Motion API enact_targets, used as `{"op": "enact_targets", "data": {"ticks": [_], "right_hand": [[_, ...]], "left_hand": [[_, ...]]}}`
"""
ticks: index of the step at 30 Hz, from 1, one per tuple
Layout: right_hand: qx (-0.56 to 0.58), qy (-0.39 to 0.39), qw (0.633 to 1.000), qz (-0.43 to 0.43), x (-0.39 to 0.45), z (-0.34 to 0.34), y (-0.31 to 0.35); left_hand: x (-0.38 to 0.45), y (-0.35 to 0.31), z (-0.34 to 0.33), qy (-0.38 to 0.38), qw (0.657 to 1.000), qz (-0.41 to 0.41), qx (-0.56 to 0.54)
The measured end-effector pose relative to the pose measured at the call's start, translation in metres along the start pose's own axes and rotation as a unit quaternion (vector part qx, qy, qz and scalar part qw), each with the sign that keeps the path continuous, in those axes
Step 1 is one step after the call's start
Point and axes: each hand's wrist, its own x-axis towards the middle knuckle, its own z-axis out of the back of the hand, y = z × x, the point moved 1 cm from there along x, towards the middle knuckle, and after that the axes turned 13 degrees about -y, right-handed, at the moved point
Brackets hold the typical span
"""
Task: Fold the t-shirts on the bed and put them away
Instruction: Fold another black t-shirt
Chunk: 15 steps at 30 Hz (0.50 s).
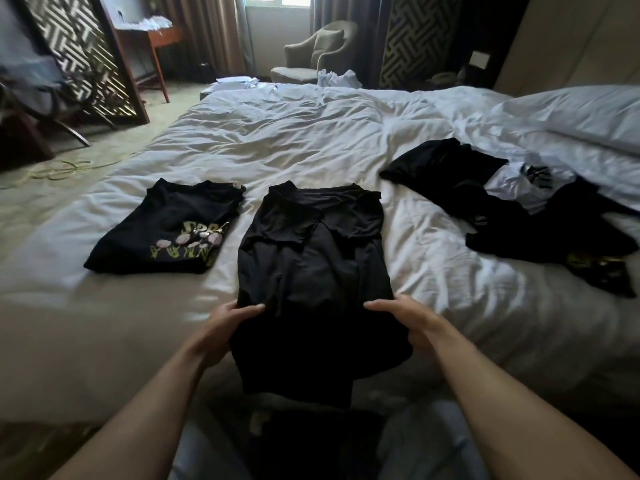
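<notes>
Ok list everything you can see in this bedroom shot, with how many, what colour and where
plain black t-shirt: one, black, bed's near edge, sides folded in, hem overhanging
folded black t-shirt with flower print: one, black, left of the plain one
heap of unfolded clothes: one, black and white, on the right
white duvet: one, white, rumpled, covering the bed
white pillow: one, far right
beige armchair: one, by the window
wooden desk: one, brown, back left
lattice screen: one, dark, left
left hand: grips the plain shirt's left edge
right hand: grips its right edge
</notes>
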Motion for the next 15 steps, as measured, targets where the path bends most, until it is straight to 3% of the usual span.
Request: {"op": "enact_targets", "data": {"ticks": [3, 10, 15], "right_hand": [[-0.011, 0.025, 0.999, -0.022, -0.015, 0.01, -0.018], [0.189, 0.064, 0.979, -0.039, -0.036, 0.003, -0.035], [0.179, 0.083, 0.98, -0.025, -0.053, -0.007, -0.04]], "left_hand": [[-0.016, 0.019, 0.005, 0.009, 1.0, 0.003, 0.027], [-0.057, 0.015, -0.001, 0.06, 0.978, 0.083, -0.184], [-0.061, 0.018, -0.003, 0.046, 0.981, 0.064, -0.178]]}}
